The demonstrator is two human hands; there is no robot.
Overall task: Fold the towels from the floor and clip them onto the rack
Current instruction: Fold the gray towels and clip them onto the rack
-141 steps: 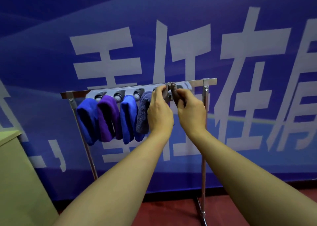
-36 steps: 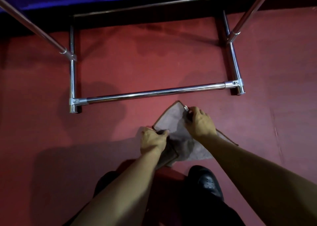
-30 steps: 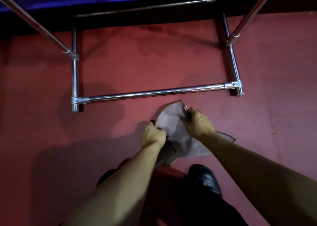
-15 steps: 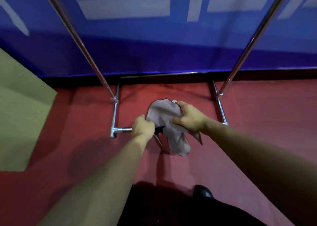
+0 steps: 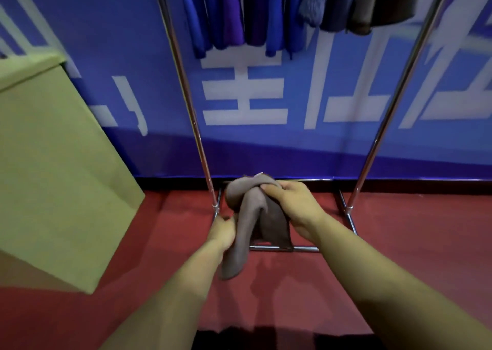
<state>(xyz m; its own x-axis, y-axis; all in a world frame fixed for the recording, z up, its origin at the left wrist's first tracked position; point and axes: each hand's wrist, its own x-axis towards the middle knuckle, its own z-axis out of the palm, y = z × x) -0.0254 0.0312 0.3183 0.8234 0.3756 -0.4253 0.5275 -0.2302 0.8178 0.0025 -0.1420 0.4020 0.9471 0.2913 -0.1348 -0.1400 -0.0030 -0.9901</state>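
A grey-brown towel (image 5: 249, 216) hangs bunched in the air between both hands, above the red floor. My right hand (image 5: 295, 206) grips its upper fold from the right. My left hand (image 5: 222, 234) holds its lower left edge, and one tail droops past my left wrist. Behind stands the chrome rack (image 5: 186, 91) with two slanted uprights. Several blue, purple and dark towels (image 5: 255, 14) hang from its top, which is cut off by the upper edge of the view.
A tan cardboard box (image 5: 53, 168) stands on the left, close to the rack's left upright. The rack's floor bar (image 5: 282, 248) runs under the towel. A blue banner with white characters (image 5: 266, 97) covers the wall behind. Red floor (image 5: 412, 243) spreads to the right.
Both hands have lifted the grey-brown towel off the floor. The view has tilted up from the floor, and the hanging towels now show at the top. The towel is more bunched than before.
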